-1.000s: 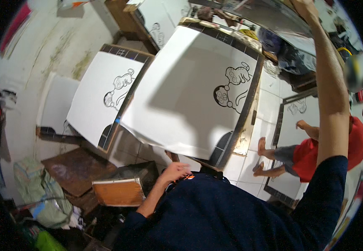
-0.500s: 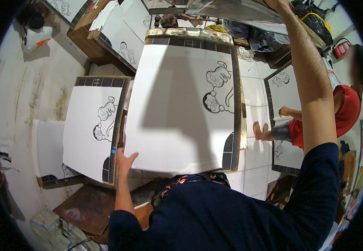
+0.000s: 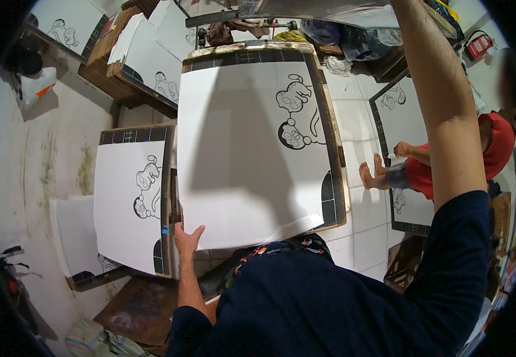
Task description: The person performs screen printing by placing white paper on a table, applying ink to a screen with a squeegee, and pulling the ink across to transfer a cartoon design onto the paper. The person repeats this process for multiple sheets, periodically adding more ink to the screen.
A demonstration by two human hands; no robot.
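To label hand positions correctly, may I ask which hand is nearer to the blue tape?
Left. The left hand is just right of the blue tape; the right hand is out of view, its forearm leaving at the top.

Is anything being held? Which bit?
The left hand is at the near left corner of the white sheet; I can't tell if it grips. The right hand is out of view.

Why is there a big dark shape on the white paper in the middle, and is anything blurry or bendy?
Head view: a grey shadow covers much of the middle white sheet, though what casts it is unclear; head view: the other person's head is blurred, while the left hand looks clearer; head view: the fisheye bends straight edges near its black rim.
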